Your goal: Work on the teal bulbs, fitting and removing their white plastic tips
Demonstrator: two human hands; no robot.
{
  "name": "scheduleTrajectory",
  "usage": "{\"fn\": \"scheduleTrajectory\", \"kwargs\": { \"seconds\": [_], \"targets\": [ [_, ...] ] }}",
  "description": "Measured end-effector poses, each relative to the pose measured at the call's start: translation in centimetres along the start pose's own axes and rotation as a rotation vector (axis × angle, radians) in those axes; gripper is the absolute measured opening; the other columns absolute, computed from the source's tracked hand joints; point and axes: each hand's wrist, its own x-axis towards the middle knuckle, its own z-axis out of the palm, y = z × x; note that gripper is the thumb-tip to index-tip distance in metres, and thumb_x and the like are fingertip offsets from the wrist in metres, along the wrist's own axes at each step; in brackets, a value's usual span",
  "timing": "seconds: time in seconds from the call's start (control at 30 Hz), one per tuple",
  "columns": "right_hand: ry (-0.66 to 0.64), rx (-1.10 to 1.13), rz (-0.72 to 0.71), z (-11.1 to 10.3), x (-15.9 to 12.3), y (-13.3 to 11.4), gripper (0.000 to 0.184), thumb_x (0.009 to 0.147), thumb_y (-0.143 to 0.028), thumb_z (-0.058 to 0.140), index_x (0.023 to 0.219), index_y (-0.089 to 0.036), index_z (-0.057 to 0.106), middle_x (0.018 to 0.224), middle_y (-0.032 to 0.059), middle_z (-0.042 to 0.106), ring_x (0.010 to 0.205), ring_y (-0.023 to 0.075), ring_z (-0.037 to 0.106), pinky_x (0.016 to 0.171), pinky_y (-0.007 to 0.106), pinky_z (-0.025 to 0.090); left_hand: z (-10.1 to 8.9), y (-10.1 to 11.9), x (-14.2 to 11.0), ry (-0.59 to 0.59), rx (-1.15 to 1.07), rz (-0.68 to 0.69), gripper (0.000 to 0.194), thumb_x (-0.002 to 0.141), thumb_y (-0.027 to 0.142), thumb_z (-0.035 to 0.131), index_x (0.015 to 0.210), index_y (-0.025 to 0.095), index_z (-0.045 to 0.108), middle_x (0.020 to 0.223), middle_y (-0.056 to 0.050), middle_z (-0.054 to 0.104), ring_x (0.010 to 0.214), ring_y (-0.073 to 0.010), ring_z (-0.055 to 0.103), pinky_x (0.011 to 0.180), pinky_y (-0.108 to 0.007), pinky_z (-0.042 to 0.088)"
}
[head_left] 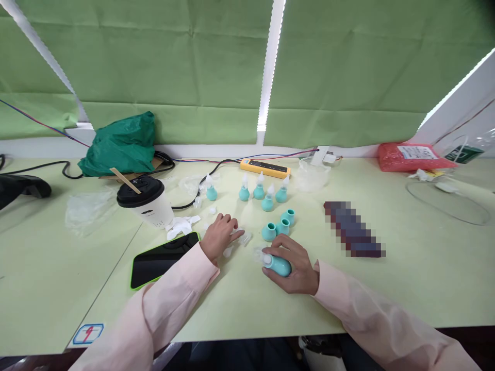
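Observation:
My right hand (296,265) is closed around a teal bulb syringe (279,265), which lies on its side with its clear tip pointing left. To the left, my left hand (220,236) is low over the table, thumb and fingers apart, beside small clear plastic tips (245,238). Another small clear piece (228,251) lies just below that hand. Three teal bulbs without tips (269,232) stand upright beyond my right hand, their round mouths showing. Farther back stand several teal bulbs with whitish clear tips fitted (267,202).
A lidded paper cup (149,203) with a wooden stick and a black phone (164,260) are on the left. Behind the bulbs lies a yellow power strip (265,168). A green bag (119,147), clear plastic bag (313,174), red package (413,157) and blurred-out item (353,229) surround the work area.

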Motion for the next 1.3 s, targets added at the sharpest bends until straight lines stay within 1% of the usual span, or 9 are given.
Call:
{"fn": "scheduleTrajectory", "kwargs": {
  "seconds": [0.1, 0.2, 0.37, 0.53, 0.67, 0.8, 0.97, 1.1, 1.3],
  "targets": [
    [0.022, 0.026, 0.107, 0.4, -0.1, 0.0, 0.021, 0.064, -0.021, 0.056, 0.084, -0.02, 0.05, 0.075, 0.0051, 0.05, 0.068, 0.0173, 0.051, 0.058, 0.031, 0.044, 0.6, -0.6, -0.1, 0.002, 0.16, 0.068, 0.023, 0.074, 0.037, 0.046, 0.077, 0.016, 0.054, 0.079, -0.008, 0.051, 0.077, -0.0206, 0.045, 0.065, -0.033, 0.04],
    [0.011, 0.036, 0.207, 0.8, -0.5, 0.3, 0.02, 0.068, -0.019, 0.053, 0.085, -0.021, 0.045, 0.077, 0.0045, 0.054, 0.07, 0.0174, 0.054, 0.06, 0.029, 0.043, 0.1, 0.5, -0.7, 0.202, 0.077, 0.147, 0.024, 0.078, 0.032, 0.039, 0.091, 0.016, 0.052, 0.082, -0.008, 0.051, 0.079, -0.0194, 0.046, 0.066, -0.032, 0.041],
    [-0.082, 0.024, 0.361, 0.9, -0.6, 0.3, 0.021, 0.068, -0.022, 0.051, 0.084, -0.021, 0.037, 0.062, -0.0017, 0.05, 0.05, 0.0133, 0.048, 0.049, 0.025, 0.037, -0.2, 3.3, -2.4, 0.46, -0.143, 0.492, 0.026, 0.073, 0.025, 0.049, 0.098, 0.018, 0.049, 0.078, -0.006, 0.052, 0.07, -0.0143, 0.047, 0.057, -0.027, 0.042],
    [-0.204, 0.28, 0.442, 0.1, -0.2, -0.6, 0.023, 0.072, -0.018, 0.046, 0.091, -0.021, 0.032, 0.062, -0.0038, 0.042, 0.048, 0.0102, 0.039, 0.047, 0.023, 0.034, 0.4, 4.1, -2.6, 0.564, 0.021, 0.598, 0.027, 0.071, 0.018, 0.054, 0.098, 0.019, 0.049, 0.079, -0.006, 0.052, 0.071, -0.0144, 0.046, 0.053, -0.025, 0.04],
    [-0.177, 0.592, 0.609, 0.2, -0.3, -0.8, 0.014, 0.078, -0.025, 0.041, 0.089, -0.021, 0.033, 0.068, -0.0023, 0.042, 0.053, 0.0093, 0.04, 0.049, 0.023, 0.036, 0.5, 3.8, -2.4, 0.634, 0.197, 0.743, 0.02, 0.074, 0.009, 0.048, 0.094, 0.013, 0.05, 0.078, -0.007, 0.055, 0.07, -0.0158, 0.048, 0.053, -0.029, 0.038],
    [-0.143, 0.761, 0.71, 0.8, -0.6, -0.6, 0.015, 0.079, -0.031, 0.041, 0.088, -0.022, 0.033, 0.07, -0.0023, 0.041, 0.051, 0.0079, 0.039, 0.045, 0.022, 0.036, 0.4, 3.8, -2.6, 0.624, 0.201, 0.785, 0.016, 0.074, 0.005, 0.044, 0.087, 0.011, 0.051, 0.077, -0.008, 0.056, 0.068, -0.016, 0.047, 0.052, -0.031, 0.037],
    [-0.125, 0.594, 0.673, 0.8, -0.7, -0.5, 0.013, 0.078, -0.03, 0.043, 0.084, -0.021, 0.036, 0.077, 0.0001, 0.044, 0.066, 0.0112, 0.043, 0.057, 0.024, 0.039, 0.0, 3.7, -2.4, 0.541, 0.062, 0.734, 0.012, 0.074, 0.006, 0.046, 0.084, 0.012, 0.049, 0.074, -0.006, 0.055, 0.071, -0.0158, 0.043, 0.053, -0.028, 0.039],
    [-0.144, 0.526, 0.632, 0.5, -0.6, -0.5, 0.012, 0.079, -0.029, 0.042, 0.084, -0.021, 0.035, 0.074, -0.0004, 0.043, 0.064, 0.0114, 0.041, 0.058, 0.024, 0.036, -0.6, 3.4, -2.0, 0.459, -0.006, 0.67, 0.013, 0.075, 0.006, 0.046, 0.084, 0.014, 0.049, 0.076, -0.005, 0.054, 0.075, -0.0146, 0.04, 0.059, -0.027, 0.041],
    [-0.215, 0.395, 0.538, 0.3, -0.3, -0.4, 0.007, 0.078, -0.023, 0.04, 0.08, -0.02, 0.034, 0.062, -0.0042, 0.035, 0.053, 0.0093, 0.03, 0.05, 0.022, 0.028, -1.4, 4.4, -2.3, 0.385, 0.253, 0.689, 0.015, 0.076, 0.005, 0.039, 0.075, 0.009, 0.053, 0.073, -0.008, 0.053, 0.078, -0.0195, 0.042, 0.061, -0.032, 0.04]
  ]
}}
